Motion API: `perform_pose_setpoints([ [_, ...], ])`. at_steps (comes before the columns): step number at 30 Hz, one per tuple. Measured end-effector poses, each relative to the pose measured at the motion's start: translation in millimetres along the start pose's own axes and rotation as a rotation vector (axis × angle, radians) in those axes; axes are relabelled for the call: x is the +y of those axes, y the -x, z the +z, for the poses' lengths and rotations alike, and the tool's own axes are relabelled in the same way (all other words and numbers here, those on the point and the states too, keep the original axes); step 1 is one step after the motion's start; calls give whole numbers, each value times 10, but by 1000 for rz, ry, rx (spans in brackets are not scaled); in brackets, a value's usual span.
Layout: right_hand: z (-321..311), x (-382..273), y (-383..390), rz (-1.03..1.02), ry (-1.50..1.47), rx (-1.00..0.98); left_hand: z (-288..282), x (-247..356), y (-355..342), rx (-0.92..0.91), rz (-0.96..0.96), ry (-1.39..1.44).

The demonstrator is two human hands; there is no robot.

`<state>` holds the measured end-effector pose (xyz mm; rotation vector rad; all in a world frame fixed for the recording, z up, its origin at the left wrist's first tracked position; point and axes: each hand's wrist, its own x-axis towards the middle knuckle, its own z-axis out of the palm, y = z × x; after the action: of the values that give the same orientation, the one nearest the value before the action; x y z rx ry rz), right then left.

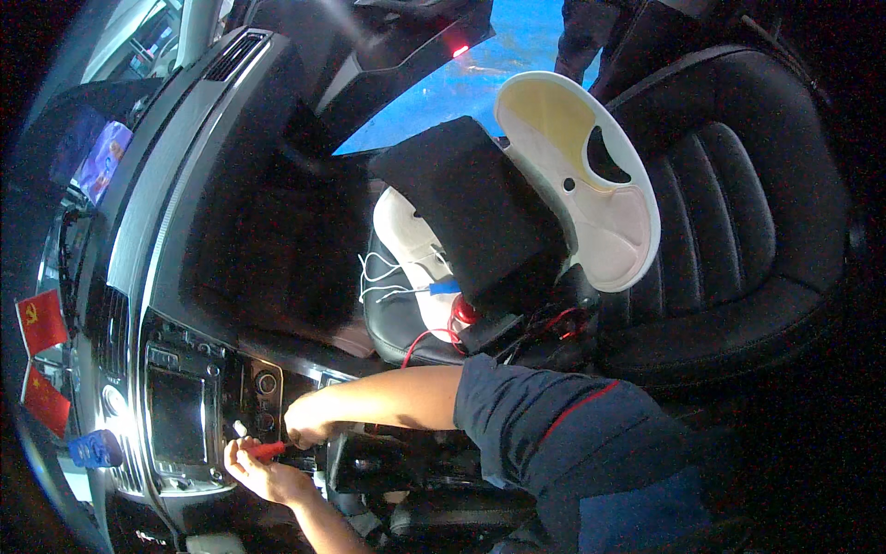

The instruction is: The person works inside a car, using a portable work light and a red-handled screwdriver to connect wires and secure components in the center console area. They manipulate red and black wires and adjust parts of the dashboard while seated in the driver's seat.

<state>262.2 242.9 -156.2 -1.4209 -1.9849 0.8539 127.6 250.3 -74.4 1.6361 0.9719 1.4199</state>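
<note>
My left hand (261,473) is closed around a slim red tool (268,451) in front of the centre console, below the dashboard screen (178,417). My right hand (307,421) is just beside it, fingers curled in near the console's round control knobs (267,383). Whatever my right fingers grip is hidden, and the tool's kind does not show. A small white piece (241,429) shows above my left fingertips.
On the passenger seat (729,203) are a white-rimmed curved panel (637,198), a black box-like piece (471,212), white cables (374,268) and a red cable (415,346). The gear lever area (369,462) is beside my arms. A person's dark-clothed leg (580,42) shows outside the open door.
</note>
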Motion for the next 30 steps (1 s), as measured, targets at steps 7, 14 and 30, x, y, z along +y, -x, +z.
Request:
perform_pose_setpoints([
  [7, 2, 21, -29, -198, 4, 11, -233, 33, -323, -694, -227, 423],
  [14, -9, 2, -17, -122, 11, -28, -208, 484, -265, -605, 428, -1326],
  [30, 46, 124, -104, -157, -42, -70, 104, 1000, -569, -1295, 219, -1503],
])
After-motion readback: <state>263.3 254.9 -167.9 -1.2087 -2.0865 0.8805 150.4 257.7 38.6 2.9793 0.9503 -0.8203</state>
